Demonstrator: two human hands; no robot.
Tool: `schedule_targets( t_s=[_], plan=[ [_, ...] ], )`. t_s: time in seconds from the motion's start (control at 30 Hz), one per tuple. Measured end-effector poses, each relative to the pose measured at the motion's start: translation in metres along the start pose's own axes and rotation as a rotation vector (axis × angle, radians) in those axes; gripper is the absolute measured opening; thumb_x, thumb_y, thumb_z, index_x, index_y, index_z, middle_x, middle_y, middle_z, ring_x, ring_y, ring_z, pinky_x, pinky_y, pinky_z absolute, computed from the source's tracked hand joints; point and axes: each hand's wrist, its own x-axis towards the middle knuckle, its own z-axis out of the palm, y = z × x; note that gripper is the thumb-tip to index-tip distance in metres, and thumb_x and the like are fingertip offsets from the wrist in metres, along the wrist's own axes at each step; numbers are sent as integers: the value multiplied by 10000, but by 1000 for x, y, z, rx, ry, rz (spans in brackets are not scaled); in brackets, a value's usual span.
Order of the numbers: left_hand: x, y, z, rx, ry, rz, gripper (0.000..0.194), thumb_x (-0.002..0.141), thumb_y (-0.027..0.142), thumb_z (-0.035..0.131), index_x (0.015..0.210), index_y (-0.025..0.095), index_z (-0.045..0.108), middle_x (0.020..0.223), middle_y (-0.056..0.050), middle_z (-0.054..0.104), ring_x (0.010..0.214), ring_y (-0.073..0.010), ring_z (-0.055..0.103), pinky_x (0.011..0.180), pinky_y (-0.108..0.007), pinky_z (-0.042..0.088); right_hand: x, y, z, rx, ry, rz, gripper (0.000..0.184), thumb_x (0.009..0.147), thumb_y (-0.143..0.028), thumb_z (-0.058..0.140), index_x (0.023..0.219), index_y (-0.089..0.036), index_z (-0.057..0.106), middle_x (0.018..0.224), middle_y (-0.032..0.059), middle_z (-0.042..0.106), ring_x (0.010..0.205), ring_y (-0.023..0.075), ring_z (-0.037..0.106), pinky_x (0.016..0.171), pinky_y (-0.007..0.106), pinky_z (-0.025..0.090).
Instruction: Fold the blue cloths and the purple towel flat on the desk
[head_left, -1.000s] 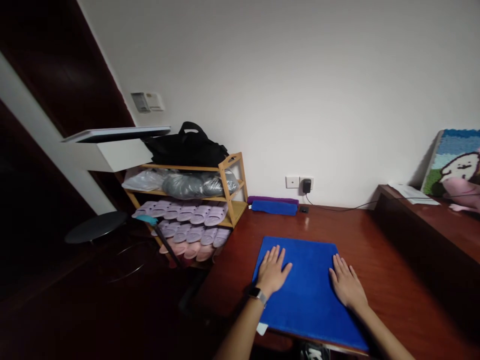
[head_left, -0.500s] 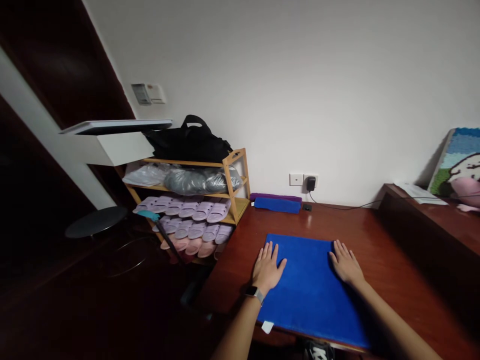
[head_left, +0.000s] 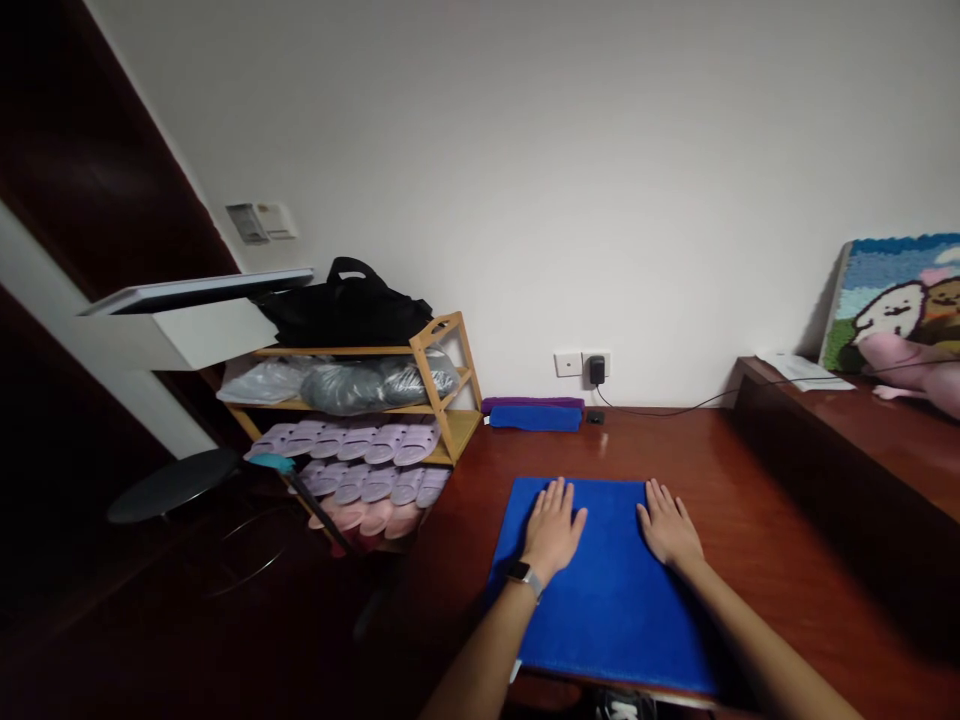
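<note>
A blue towel (head_left: 607, 610) lies spread flat on the dark red wooden table (head_left: 720, 480), its near edge at the table's front. My left hand (head_left: 553, 528) rests palm down on the towel's far left part, fingers stretched out; a watch sits on that wrist. My right hand (head_left: 667, 524) lies flat on the far right part of the towel, fingers apart. Neither hand holds anything.
Folded purple and blue towels (head_left: 534, 412) lie at the wall by a socket with a plugged charger (head_left: 596, 370). A wooden shoe rack (head_left: 442, 400) with several slippers and a black bag (head_left: 349, 305) stands left. A raised wooden ledge (head_left: 847, 430) with a picture is right. A round stool (head_left: 172, 482) stands left.
Both hands have slid toward the middle of the towel's far edge, closer together. The camera view shifted slightly right.
</note>
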Motion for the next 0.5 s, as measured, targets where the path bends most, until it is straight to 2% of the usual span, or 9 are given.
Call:
schedule_targets(
  t_s=[0.1, 0.2, 0.3, 0.5],
  plan=[
    [22, 42, 21, -88, -29, 121, 740, 1042, 585, 98, 1593, 149, 332, 1669, -101, 296, 1553, -227, 225, 1276, -431, 192, 0, 0, -1, -6, 3, 4, 691, 1036, -451, 134, 1623, -87, 137, 1698, 67, 141, 1567, 203, 96, 1269, 399, 61],
    [33, 57, 37, -113, -53, 136, 730, 1033, 614, 128, 1594, 197, 338, 1670, -85, 300, 1554, -230, 223, 1276, -453, 185, 1, -1, -2, -10, -1, 4, 685, 1036, -439, 142, 1623, -86, 133, 1698, 66, 140, 1566, 199, 96, 1269, 395, 53],
    [28, 31, 34, -90, -67, 103, 728, 1029, 629, 141, 1599, 216, 325, 1674, -83, 288, 1557, -230, 213, 1275, -461, 171, 1, -1, -3, -8, -2, 9, 687, 1039, -454, 128, 1624, -94, 127, 1700, 51, 131, 1566, 191, 93, 1271, 391, 55],
    [-6, -63, 3, 25, -79, -118, 738, 1033, 616, 173, 1602, 166, 310, 1681, -108, 244, 1561, -242, 190, 1270, -451, 177, -2, 1, -1, -9, -1, 8, 693, 1038, -466, 127, 1624, -97, 140, 1700, 53, 137, 1566, 193, 96, 1272, 401, 67]
  ],
)
